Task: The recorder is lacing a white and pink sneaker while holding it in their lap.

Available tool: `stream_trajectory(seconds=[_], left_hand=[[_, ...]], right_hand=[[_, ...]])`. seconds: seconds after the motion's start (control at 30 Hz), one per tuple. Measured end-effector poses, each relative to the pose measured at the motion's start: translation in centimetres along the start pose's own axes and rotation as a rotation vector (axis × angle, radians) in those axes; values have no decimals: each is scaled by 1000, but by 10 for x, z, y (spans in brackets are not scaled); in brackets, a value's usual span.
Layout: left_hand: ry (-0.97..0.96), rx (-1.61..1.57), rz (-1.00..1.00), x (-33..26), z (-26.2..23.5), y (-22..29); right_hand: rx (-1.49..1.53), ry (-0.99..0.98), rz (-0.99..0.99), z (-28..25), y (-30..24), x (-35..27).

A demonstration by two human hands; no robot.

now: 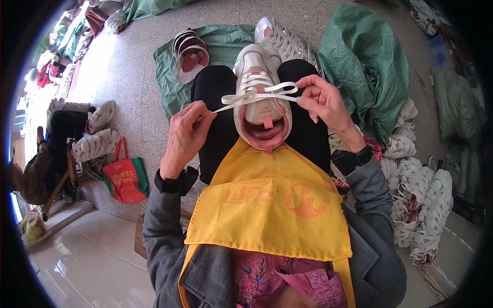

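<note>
A white and beige sneaker [261,110] with a pink lining rests between my knees, its opening toward me. Its white shoelace [244,98] forms a loose bow with loops over the tongue. My left hand [188,132] pinches a lace end to the left of the shoe. On the other side, my right hand [324,102] holds the lace by a loop between thumb and forefinger. The lace is drawn out between both hands, just above the shoe. A yellow apron [267,205] covers my lap up to the shoe's heel.
Beyond my knees, white shoe parts [191,60] lie on a green sheet [226,36], near a row of white shoes [292,45]. A crumpled green sack [365,66] stands at right, above stacked white shoes [421,200]. A red and green bag [125,178] sits at left.
</note>
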State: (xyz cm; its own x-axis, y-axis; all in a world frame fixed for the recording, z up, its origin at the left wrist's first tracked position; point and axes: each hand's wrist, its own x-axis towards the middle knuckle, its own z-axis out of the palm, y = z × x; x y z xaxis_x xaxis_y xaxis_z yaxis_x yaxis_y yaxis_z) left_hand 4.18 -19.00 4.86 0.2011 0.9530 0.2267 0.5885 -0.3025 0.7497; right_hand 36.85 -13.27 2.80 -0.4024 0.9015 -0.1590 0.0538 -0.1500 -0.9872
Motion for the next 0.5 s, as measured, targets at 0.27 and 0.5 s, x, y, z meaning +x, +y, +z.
stream_trajectory(seconds=[0.27, 0.5], left_hand=[[92, 208, 117, 1, -9, 5], [37, 336, 165, -4, -12, -1]], right_hand=[[-495, 234, -243, -1, 1, -21], [-786, 310, -424, -9, -16, -35]])
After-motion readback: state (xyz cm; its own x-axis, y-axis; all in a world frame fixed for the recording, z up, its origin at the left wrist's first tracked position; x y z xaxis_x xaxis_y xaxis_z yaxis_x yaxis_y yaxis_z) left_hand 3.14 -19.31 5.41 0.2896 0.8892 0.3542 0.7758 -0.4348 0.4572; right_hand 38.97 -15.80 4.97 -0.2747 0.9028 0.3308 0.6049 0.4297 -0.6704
